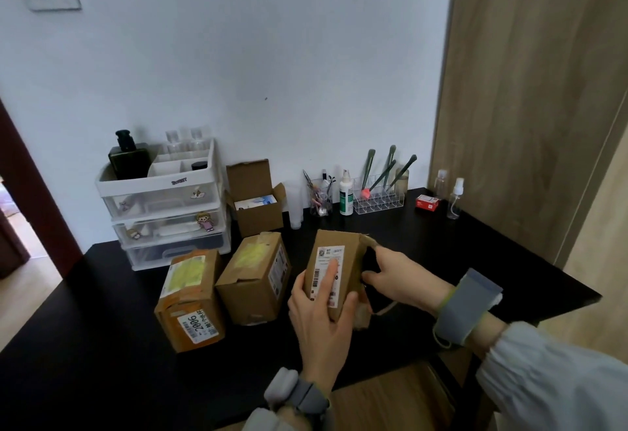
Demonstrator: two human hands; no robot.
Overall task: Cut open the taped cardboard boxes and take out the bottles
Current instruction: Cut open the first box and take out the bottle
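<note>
My left hand (321,315) grips a small cardboard box (350,260) with a white shipping label, held tilted above the black table. The box's right end is open, with torn flaps. My right hand (397,276) reaches into that open end, its fingers around something dark that I cannot identify. Two taped boxes lie on the table to the left: an orange-taped box (190,298) with a "2006" label and a brown box (253,281) with yellowish tape on top. No cutting tool is visible.
Behind stands an opened cardboard box (256,202) with white contents. A white drawer organiser (163,206) holds a dark pump bottle (128,158). Spray bottles (346,194) (455,199), a clear brush rack (379,197) and a red packet (427,202) line the back. The black table (102,345) ends at right.
</note>
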